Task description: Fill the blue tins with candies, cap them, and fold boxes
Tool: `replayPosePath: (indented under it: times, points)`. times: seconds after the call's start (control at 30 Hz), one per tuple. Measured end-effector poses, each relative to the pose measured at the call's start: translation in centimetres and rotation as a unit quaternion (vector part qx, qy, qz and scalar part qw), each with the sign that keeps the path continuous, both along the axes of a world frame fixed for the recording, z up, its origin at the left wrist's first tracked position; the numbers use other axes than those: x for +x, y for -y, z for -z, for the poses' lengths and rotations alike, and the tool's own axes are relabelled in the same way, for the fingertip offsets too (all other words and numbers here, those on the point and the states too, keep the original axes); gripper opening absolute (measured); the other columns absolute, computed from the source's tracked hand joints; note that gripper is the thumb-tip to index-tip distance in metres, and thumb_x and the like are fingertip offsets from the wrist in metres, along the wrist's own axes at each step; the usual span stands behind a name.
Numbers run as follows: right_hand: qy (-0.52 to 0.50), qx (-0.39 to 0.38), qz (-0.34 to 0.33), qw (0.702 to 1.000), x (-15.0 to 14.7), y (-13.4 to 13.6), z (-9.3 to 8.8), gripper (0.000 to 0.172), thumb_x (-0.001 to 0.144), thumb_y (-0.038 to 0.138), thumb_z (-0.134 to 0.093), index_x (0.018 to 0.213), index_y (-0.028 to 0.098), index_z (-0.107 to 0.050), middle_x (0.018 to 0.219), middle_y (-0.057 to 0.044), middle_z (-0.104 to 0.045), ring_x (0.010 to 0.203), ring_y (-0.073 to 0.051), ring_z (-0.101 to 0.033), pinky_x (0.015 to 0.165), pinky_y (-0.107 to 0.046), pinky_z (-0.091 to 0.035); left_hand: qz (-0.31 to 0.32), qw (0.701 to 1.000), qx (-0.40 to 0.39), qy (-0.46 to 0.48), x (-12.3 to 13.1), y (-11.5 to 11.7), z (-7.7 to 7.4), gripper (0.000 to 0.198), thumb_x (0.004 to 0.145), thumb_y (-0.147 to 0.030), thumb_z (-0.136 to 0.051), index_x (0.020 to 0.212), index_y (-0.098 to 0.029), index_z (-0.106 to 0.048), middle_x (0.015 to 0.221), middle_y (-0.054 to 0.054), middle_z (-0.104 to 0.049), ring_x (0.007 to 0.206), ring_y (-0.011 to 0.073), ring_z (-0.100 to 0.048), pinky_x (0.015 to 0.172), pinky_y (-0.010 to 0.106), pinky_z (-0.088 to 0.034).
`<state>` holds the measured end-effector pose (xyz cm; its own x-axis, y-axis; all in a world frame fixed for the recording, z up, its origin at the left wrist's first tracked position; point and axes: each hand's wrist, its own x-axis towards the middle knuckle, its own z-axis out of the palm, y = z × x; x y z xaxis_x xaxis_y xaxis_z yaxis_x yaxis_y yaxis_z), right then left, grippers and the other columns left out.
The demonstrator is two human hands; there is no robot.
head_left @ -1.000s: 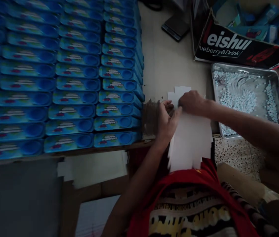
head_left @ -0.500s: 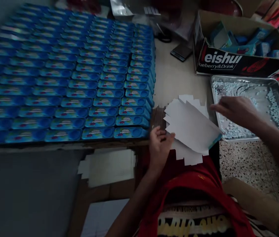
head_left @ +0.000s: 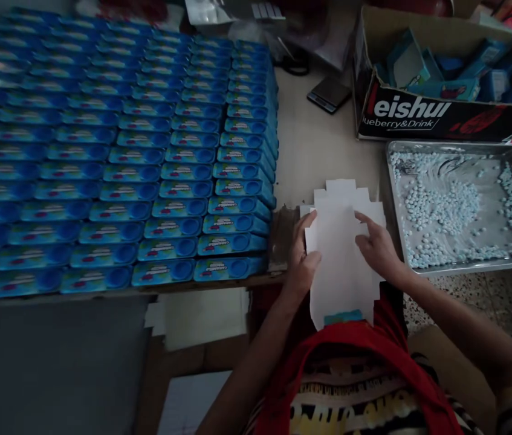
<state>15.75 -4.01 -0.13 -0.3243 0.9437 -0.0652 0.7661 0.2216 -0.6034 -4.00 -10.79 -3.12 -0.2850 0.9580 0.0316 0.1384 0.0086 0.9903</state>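
Observation:
A flat white carton blank with cut tabs lies in front of me, its plain side up. More blanks show beneath its right side, and a blue-green printed flap is at its near end. My left hand is closed on its left edge, thumb on top and fingers along the side. At the right edge, the index finger and thumb of my right hand are bent against the cardboard; the other fingers are curled in.
Rows of filled-out blue boxes cover the table's left side. A metal tray of small pale tablets stands right, below a black carton holding blue boxes. A small scale lies behind; more blanks sit lower left.
The blank, earlier tilted askew over the others, now lies straight. My right hand has come left from over the tray onto its right edge, and my left hand has closed on its left edge.

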Motion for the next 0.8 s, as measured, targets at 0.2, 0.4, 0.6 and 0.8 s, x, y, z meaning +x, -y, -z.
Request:
replayPosePath:
  times: [0.2, 0.4, 0.6, 0.8]
  points:
    - [0.144, -0.013, -0.009, 0.989, -2.7, 3.6, -2.2, 0.066, 0.092, 0.010, -0.046, 0.158, 0.015, -0.052, 0.132, -0.022, -0.070, 0.106, -0.032, -0.072, 0.085, -0.042, -0.057, 0.083, 0.992, 0.039, -0.084, 1.7, 1.1, -0.7, 0.091, 0.069, -0.013, -0.057, 0.159, -0.024, -0.046, 0.149, 0.012, -0.064, 0.145, 0.0324, -0.053, 0.127, 0.055, -0.037]
    - [0.074, -0.045, -0.021, 0.996, -0.6, 0.8, -1.8, 0.030, 0.102, 0.020, -0.047, 0.114, 0.021, -0.075, 0.113, -0.011, -0.071, 0.097, -0.024, -0.070, 0.089, -0.036, -0.052, 0.069, 0.995, -0.056, 0.039, 0.8, -1.0, -1.9, 0.036, 0.100, -0.050, -0.056, 0.117, -0.023, -0.072, 0.119, 0.010, -0.078, 0.115, 0.0271, -0.070, 0.105, 0.042, -0.053]
    - [0.048, -0.028, -0.037, 0.998, 0.2, -0.2, -0.5, 0.033, 0.097, 0.015, -0.046, 0.108, 0.017, -0.076, 0.111, -0.012, -0.068, 0.095, -0.024, -0.068, 0.090, -0.037, -0.052, -0.028, 0.994, -0.100, 0.029, 1.5, -1.7, -0.4, 0.046, 0.104, -0.053, -0.048, 0.093, -0.022, -0.080, 0.118, 0.011, -0.070, 0.124, 0.0269, -0.063, 0.117, 0.043, -0.047]
    - [0.024, -0.005, -0.071, 0.997, 0.4, 0.9, -1.2, 0.040, 0.092, 0.011, -0.045, 0.122, 0.017, -0.070, 0.115, -0.013, -0.069, 0.099, -0.026, -0.070, 0.088, -0.038, -0.053, 0.009, 0.994, -0.107, 0.032, 1.6, -1.5, -1.6, 0.035, 0.101, -0.049, -0.056, 0.085, -0.023, -0.074, 0.132, 0.008, -0.069, 0.144, 0.0290, -0.053, 0.123, 0.042, -0.039]
